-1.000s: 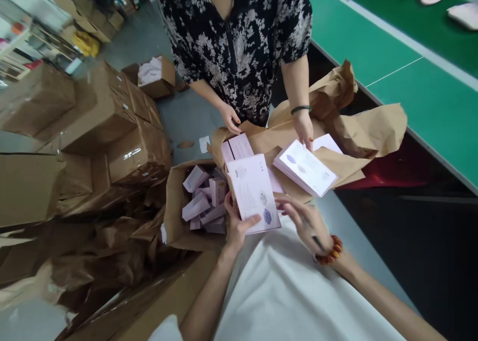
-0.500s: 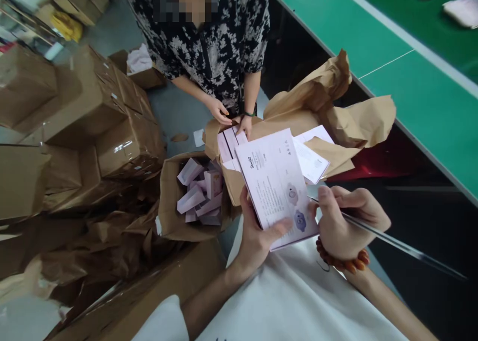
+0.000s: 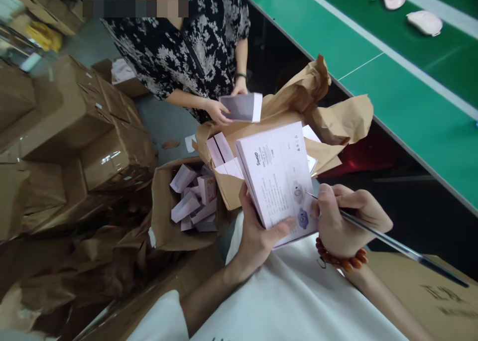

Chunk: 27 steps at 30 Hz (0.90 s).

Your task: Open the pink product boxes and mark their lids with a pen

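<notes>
My left hand (image 3: 259, 236) grips a pale pink printed box (image 3: 276, 176) from its lower left, thumb across the front. Small text and two pictures of watch-like items cover the face turned up to me. In my right hand (image 3: 347, 219), which wears a bead bracelet, is a slim pen-like tool (image 3: 388, 239) with a fine metal tip and a clear shaft. Its tip is over the upper watch picture; whether it touches the surface I cannot tell. Across from me, a co-worker's hands (image 3: 216, 112) hold a grey-faced box with a white side (image 3: 242, 107).
An open carton (image 3: 160, 216) with several small pale boxes stands left of my hands. Beyond the pink box is a carton lined with crumpled brown paper (image 3: 343, 119). A green table (image 3: 373, 87) runs along the right. Large cartons (image 3: 112, 157) are stacked at left.
The co-worker has lifted a box out of the paper-lined carton. The tip of my tool has come out over the printed watch picture. My view has shifted slightly to the right.
</notes>
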Available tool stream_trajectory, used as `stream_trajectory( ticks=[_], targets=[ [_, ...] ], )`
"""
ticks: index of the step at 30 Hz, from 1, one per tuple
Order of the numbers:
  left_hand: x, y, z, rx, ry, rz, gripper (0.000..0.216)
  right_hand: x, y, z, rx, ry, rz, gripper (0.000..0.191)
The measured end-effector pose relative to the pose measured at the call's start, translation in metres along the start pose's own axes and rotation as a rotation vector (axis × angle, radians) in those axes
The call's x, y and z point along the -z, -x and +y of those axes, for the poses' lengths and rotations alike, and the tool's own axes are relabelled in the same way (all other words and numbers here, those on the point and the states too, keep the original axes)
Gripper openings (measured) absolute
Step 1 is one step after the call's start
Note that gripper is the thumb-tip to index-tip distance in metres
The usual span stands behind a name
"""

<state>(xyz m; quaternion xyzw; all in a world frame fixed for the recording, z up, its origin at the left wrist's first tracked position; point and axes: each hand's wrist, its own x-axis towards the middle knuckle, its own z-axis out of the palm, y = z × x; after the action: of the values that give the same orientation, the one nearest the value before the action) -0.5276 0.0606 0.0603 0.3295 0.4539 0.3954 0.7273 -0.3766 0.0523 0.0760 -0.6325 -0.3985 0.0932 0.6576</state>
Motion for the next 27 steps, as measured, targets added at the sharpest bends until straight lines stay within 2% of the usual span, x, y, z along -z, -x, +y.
stream_trajectory(
  ticks=[15,17,19,20,23,25,27],
  targets=[
    [-0.003,0.000,-0.001,0.024,-0.022,0.007,0.112,0.001,-0.004,-0.002,-0.021,-0.011,0.004,0.056],
    [-0.004,-0.002,-0.001,0.025,-0.013,-0.002,0.110,0.002,-0.003,0.002,-0.032,-0.052,0.069,0.053],
    [-0.005,-0.004,-0.001,0.002,-0.018,0.002,0.107,0.003,-0.004,0.006,-0.057,-0.080,0.190,0.044],
    [-0.005,-0.005,-0.001,-0.015,-0.042,0.012,0.105,0.005,-0.006,0.008,-0.085,-0.081,0.229,0.047],
    [-0.005,-0.005,-0.001,-0.056,-0.270,0.059,0.114,0.011,-0.022,0.010,-0.175,-0.054,0.233,0.068],
    [-0.001,-0.002,0.000,-0.033,-0.516,0.044,0.122,0.017,-0.038,0.011,-0.189,-0.040,0.173,0.060],
    [0.007,-0.002,0.002,0.001,-0.690,-0.036,0.125,0.024,-0.054,0.011,-0.233,-0.020,-0.006,0.053]
  ],
)
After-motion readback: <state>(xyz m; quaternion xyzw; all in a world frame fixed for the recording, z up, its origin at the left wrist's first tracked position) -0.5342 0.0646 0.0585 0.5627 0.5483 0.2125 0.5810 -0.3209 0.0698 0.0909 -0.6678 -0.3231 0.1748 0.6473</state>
